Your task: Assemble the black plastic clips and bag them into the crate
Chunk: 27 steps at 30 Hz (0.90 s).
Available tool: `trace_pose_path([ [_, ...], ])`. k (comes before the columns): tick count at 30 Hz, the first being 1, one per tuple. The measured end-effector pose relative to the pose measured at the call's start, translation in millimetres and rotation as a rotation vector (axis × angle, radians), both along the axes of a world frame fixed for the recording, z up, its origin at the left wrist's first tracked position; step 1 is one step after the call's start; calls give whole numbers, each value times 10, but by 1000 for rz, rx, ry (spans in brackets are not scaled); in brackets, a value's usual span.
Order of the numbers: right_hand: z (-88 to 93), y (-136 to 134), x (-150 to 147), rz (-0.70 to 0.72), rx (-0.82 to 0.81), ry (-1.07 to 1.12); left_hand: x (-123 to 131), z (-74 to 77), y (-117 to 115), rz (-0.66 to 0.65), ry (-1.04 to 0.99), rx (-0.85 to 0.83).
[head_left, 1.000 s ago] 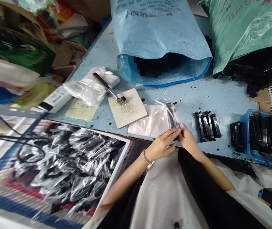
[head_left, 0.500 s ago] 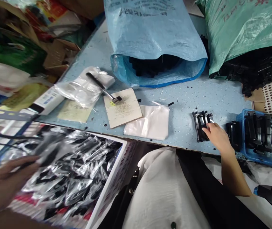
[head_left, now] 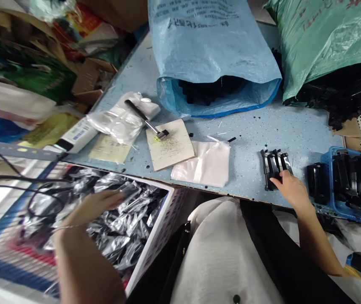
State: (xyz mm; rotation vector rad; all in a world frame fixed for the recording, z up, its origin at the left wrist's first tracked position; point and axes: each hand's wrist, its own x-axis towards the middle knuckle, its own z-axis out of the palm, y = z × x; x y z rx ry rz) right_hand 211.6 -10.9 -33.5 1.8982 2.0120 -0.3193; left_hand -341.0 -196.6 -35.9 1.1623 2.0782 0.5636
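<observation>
My right hand (head_left: 291,188) rests at the table's front right, thumb and fingers closed around the near part of a row of black plastic parts (head_left: 272,166). Several of these parts lie side by side there, with shiny faces. On the left, my left hand (head_left: 96,205) reaches over a white basket (head_left: 164,211) full of black parts in clear bags (head_left: 129,219). Motion smears its fingers, which point right toward the bagged parts, and I cannot make out whether they hold one.
A blue bin (head_left: 354,211) of black parts stands at the right. Clear plastic bags (head_left: 212,162), a board (head_left: 170,147) and a black-handled hammer (head_left: 145,120) lie mid-table. Behind are a blue sack (head_left: 212,46) and a green sack (head_left: 329,46). Cables (head_left: 22,178) cross the left side.
My left hand has swung right and away from me over the basket; earlier it held a bagged black part farther left. My right hand stays at the row of parts. The view has shifted slightly.
</observation>
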Motion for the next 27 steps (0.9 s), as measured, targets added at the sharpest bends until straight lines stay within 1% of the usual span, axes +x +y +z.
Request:
trace_pose_path([
  [1,-5,4,-16,-1,-11,0,269,-27,162,-30,-95,-47],
  [2,-9,13,-34,-1,-24,1,578,-62,342,-76,-169,-51],
  [3,-14,24,-51,0,-36,5,915,-110,538,-119,-219,36],
  [4,-19,37,-65,0,-41,13,1263,-174,742,-140,-252,161],
  [5,-23,49,-74,0,-41,30,1600,-252,944,-158,-238,288],
  [6,-27,59,-78,-4,-42,63,1904,-340,1134,-176,-162,383],
  [7,-31,65,-75,-13,-47,121,2157,-430,1304,-165,-39,440],
  [8,-33,66,-68,-27,-55,208,2345,-515,1446,-161,71,463],
  [9,-35,62,-59,-51,-71,320,2461,-589,1555,-187,147,456],
  [10,-35,51,-54,-83,-102,455,2508,-648,1631,-219,181,438],
  [11,-36,35,-58,-124,-142,608,2497,-690,1677,-265,163,416],
  [12,-37,13,-76,-170,-191,772,2445,-717,1699,-309,103,399],
  [14,-51,-47,-171,-281,-313,1105,2292,-738,1696,-328,-60,394],
  [16,-96,-119,-352,-431,-483,1412,2183,-743,1668,-255,-191,371],
  [18,-186,-187,-581,-583,-687,1632,2163,-751,1638,-144,-253,324],
  [20,-316,-236,-791,-683,-885,1730,2196,-767,1609,-90,-230,341],
  [21,-387,-253,-866,-717,-980,1746,2211,-776,1596,-100,-182,390],
  [24,-571,-285,-937,-827,-1241,1776,2188,-800,1564,-238,-3,557],
  [25,-615,-293,-923,-865,-1323,1791,2161,-805,1556,-281,36,583],
  [27,-681,-309,-890,-901,-1451,1813,2106,-800,1538,-321,67,602],
])
